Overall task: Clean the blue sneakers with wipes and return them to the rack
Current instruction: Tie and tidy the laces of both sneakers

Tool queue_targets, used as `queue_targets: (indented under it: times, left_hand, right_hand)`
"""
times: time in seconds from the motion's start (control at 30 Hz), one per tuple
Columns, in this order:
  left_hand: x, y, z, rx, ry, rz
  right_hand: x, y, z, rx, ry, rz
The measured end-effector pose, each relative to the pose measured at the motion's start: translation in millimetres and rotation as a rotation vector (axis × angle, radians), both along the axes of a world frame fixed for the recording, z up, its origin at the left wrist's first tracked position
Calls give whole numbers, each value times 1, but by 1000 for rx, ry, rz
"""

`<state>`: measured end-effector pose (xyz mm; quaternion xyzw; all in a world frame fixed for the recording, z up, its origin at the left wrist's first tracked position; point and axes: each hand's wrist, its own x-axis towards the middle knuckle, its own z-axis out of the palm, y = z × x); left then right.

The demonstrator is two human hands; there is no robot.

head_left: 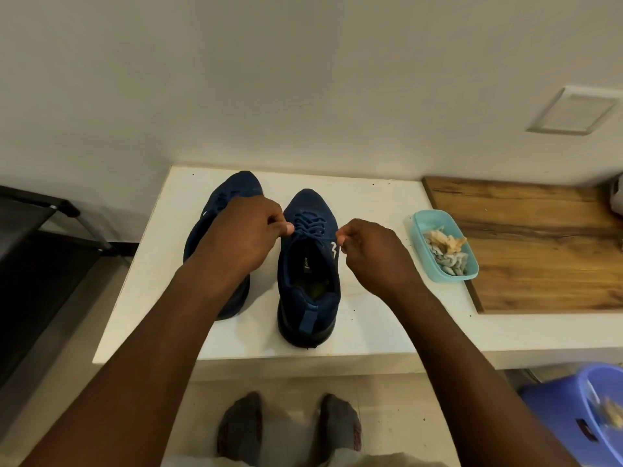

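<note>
Starting at the bottom edge: two feet in grey socks (242,426) on pale floor tile, w/ a blue plastic bucket (566,416) off to the lower right, blurred. Both forearms reach up and fwd over the white tabletop (371,332).

Dead centre on that top sits a navy-blue knit sneaker (293,264), upright on its sole, heel toward the person, toe toward the wall. Both hands work at its tongue. The left hand (242,230) has its fingers curled, thumb and forefinger pinching the dark-blue laces (310,224) on one side. The right hand (371,251) mirrors it, fingers curled, tips pinched on a lace end at the sneaker's other edge. The hands are pulled apart, sneaker between them.

Just beside it, a second navy-blue sneaker (236,187) is also on the tabletop. It's mostly hidden behind the left hand and wrist; only the toe and a bit of heel show.

To the right, a teal plastic tub (448,276) holds crumpled grey-tan wipes (445,251) and overlaps the edge of a brown wood-grain board (539,247).

Far left, a black metal-frame rack (40,251) stands on the floor, apart from the table. Behind it all is a plain wall w/ a square white plate (576,109) at upper right.
</note>
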<state>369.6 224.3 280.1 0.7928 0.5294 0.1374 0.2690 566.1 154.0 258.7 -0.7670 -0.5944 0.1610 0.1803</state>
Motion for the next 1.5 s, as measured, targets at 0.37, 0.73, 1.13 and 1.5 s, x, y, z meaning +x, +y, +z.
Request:
queue_targets:
  times: [0.37,0.73,1.13,1.5]
  left_hand:
    - [19,-12,16,-542,-640,169]
    - [29,-17,0,-458,-902,231]
    - [28,-15,-6,-422,-800,138]
    - [30,-18,-5,-340,-687,157]
  right_hand:
    - [-18,-5,35,51,849,-54]
    - [-33,1,15,251,1016,-247]
    - [-28,-1,13,278,1072,-85]
    - [-30,1,5,444,714,-67]
